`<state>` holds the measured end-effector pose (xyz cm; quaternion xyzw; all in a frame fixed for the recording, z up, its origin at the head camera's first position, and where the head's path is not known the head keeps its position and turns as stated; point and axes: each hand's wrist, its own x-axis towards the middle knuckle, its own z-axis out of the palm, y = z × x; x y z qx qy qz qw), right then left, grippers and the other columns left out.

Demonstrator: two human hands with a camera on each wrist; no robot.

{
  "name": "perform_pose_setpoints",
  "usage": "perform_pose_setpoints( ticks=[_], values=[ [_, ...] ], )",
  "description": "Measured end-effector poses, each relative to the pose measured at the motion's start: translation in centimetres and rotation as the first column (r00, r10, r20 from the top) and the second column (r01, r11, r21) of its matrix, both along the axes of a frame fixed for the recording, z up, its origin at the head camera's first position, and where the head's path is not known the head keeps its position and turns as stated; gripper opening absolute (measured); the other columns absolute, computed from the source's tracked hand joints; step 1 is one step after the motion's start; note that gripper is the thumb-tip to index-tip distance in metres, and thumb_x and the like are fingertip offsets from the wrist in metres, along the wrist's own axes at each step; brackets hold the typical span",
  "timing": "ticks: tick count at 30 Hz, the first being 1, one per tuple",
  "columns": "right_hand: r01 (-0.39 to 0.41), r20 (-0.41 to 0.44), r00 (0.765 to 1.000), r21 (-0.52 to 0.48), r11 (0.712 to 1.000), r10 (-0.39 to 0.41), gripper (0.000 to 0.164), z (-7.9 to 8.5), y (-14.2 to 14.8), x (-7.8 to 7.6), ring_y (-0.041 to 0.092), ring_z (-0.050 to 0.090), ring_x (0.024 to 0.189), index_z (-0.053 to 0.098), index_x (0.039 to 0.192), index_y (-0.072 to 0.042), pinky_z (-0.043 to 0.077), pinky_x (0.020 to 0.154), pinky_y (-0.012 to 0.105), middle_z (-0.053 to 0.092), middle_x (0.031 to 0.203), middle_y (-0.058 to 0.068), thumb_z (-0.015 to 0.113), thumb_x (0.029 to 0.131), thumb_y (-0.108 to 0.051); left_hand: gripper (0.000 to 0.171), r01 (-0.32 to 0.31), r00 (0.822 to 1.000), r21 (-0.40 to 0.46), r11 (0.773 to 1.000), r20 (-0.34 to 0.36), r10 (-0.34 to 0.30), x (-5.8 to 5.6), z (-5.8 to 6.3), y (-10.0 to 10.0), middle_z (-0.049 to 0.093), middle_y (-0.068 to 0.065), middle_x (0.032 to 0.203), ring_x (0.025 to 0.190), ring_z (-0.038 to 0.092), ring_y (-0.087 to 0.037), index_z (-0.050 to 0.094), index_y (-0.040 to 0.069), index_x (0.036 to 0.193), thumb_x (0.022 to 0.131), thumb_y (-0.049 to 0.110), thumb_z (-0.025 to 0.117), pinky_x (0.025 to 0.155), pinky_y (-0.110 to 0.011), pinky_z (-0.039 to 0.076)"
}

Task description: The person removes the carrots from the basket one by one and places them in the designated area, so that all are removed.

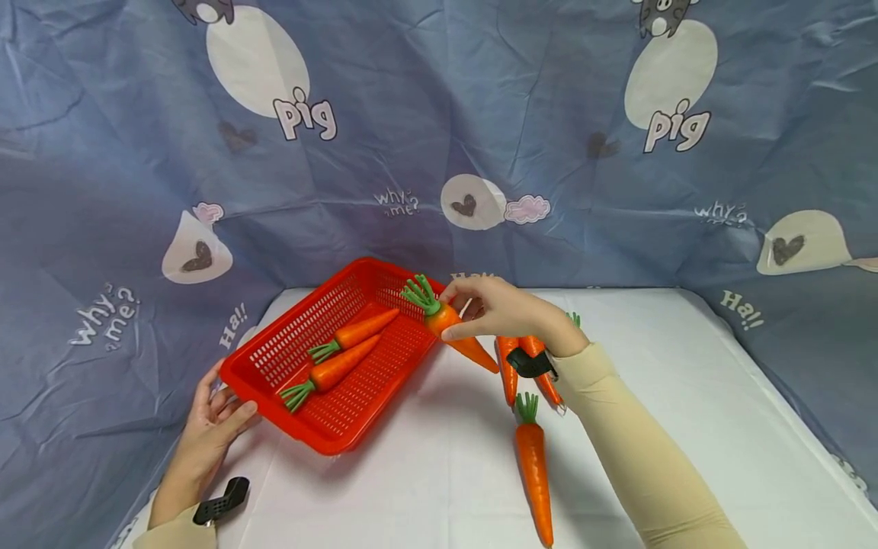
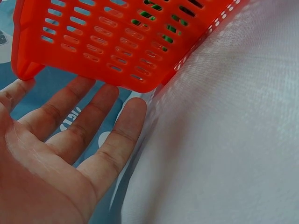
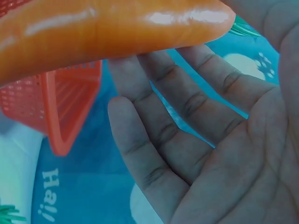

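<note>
A red plastic basket [image 1: 384,393] with slotted walls stands at the left, set at an angle. My left hand [image 1: 209,427] holds its near left end, thumb and fingers at the rim; in the left wrist view the fingertips [image 2: 133,109] touch the basket's end wall [image 2: 105,44]. Two orange carrots with green tops, one farther back [image 1: 366,328] and one nearer [image 1: 345,364], lie inside. My right hand [image 1: 497,309] pinches another carrot [image 1: 469,349] by its thick end, beside the basket's right rim. That carrot [image 3: 117,28] slants with its tip down to the right.
On the white table [image 1: 439,488], a single carrot [image 1: 533,465] lies at the front right. More carrots [image 1: 507,370] lie behind it, partly covered by my right wrist. A blue printed cloth [image 1: 384,137] hangs behind the table and round its sides.
</note>
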<state>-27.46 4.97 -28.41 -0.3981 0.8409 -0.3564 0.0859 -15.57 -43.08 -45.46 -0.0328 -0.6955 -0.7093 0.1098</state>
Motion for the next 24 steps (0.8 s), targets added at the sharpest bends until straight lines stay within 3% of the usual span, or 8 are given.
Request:
perform_pose_setpoints(
  ticks=[7,16,24],
  values=[
    [0.108,0.007,0.994,-0.072,0.992,-0.108,0.049,-0.5,3.4,2.1,0.017,0.075,0.095,0.069,0.132,-0.014,0.064,0.092,0.034,0.074,0.108,0.003,0.089,0.09,-0.031,0.084,0.011,1.0,0.001,1.0,-0.008,-0.011,0.0,0.1,0.2,0.066,0.02,0.133,0.111,0.068,0.003,0.018,0.032,0.166,0.104,-0.002,0.064,0.083,-0.022,0.064],
    [0.206,0.015,0.979,-0.117,0.972,-0.206,0.043,-2.2,7.2,3.7,0.018,0.073,0.087,0.068,0.126,-0.013,0.063,0.085,0.032,0.076,0.101,0.003,0.088,0.091,-0.029,0.085,0.031,0.999,0.037,0.999,-0.042,-0.029,-0.2,-0.2,0.2,0.068,0.018,0.132,0.111,0.069,0.002,0.021,0.031,0.165,0.102,-0.006,0.065,0.082,-0.023,0.065],
    [0.287,0.012,0.958,-0.104,0.952,-0.288,0.039,-3.9,9.3,5.4,0.015,0.071,0.087,0.069,0.124,-0.014,0.06,0.084,0.028,0.074,0.097,0.0,0.085,0.094,-0.033,0.085,0.047,0.997,0.076,0.996,-0.07,-0.042,0.1,-0.4,0.0,0.07,0.014,0.129,0.109,0.071,-0.001,0.024,0.032,0.163,0.101,-0.01,0.063,0.081,-0.025,0.065]
  ],
)
